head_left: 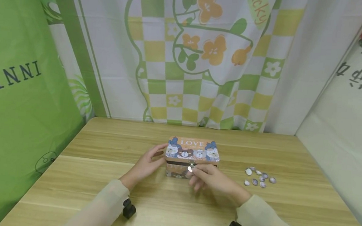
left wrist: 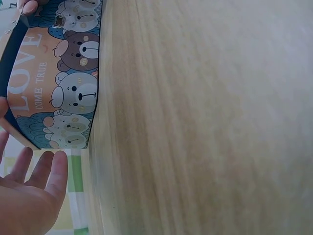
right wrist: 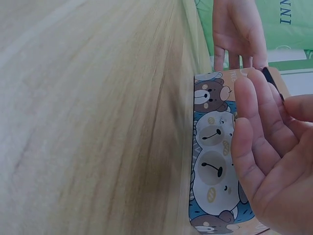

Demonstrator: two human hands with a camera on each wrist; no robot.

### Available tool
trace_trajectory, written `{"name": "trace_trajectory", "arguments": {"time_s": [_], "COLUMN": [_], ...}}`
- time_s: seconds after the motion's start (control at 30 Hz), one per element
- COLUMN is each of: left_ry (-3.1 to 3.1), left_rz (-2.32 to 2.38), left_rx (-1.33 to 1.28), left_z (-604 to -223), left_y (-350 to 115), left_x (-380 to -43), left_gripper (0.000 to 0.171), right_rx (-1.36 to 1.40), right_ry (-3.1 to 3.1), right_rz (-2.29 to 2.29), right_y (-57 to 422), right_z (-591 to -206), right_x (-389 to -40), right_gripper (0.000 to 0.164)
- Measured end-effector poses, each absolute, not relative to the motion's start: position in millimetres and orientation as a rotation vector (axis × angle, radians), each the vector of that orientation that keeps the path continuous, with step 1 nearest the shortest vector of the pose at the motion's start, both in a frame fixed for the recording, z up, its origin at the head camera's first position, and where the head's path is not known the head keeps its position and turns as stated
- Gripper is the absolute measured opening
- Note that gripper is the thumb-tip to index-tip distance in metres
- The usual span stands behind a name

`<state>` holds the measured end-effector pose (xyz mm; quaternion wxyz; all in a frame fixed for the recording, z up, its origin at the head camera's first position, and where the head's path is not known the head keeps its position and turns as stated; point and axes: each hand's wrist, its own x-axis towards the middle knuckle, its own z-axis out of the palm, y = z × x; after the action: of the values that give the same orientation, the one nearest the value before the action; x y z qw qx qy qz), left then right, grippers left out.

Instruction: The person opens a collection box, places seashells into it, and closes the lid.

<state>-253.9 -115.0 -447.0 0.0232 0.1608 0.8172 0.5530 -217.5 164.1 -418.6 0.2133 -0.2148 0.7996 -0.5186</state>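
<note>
I've R hand [head_left: 212, 178] pinching the clasp [head_left: 190, 168], L hand [head_left: 147, 162] spread at the box [head_left: 193, 152] (prob. light, stiff; best held by sides).

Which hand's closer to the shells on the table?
Right. The right hand is at the clasp on the box, left of the shells; the left hand is farther off, at the box's left side, across the box from them.
</note>
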Motion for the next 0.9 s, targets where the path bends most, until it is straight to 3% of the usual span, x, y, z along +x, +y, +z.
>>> {"name": "trace_trajectory", "arguments": {"time_s": [0.6, 0.9], "left_ry": [2.446, 2.416], "left_rz": [1.766, 1.846], "left_rx": [0.531, 0.46], "left_z": [-445, -445], "left_y": [-116, -113], "left_x": [-261, -269], "left_gripper": [0.056, 0.051], "right_rx": [-0.681, -0.569], "right_ry": [2.279, 2.474], "right_rz": [-1.413, -1.427], "right_y": [210, 239], "right_z": [-413, -407], "right_x": [-221, -229], "right_gripper": [0.044, 0.044]}}
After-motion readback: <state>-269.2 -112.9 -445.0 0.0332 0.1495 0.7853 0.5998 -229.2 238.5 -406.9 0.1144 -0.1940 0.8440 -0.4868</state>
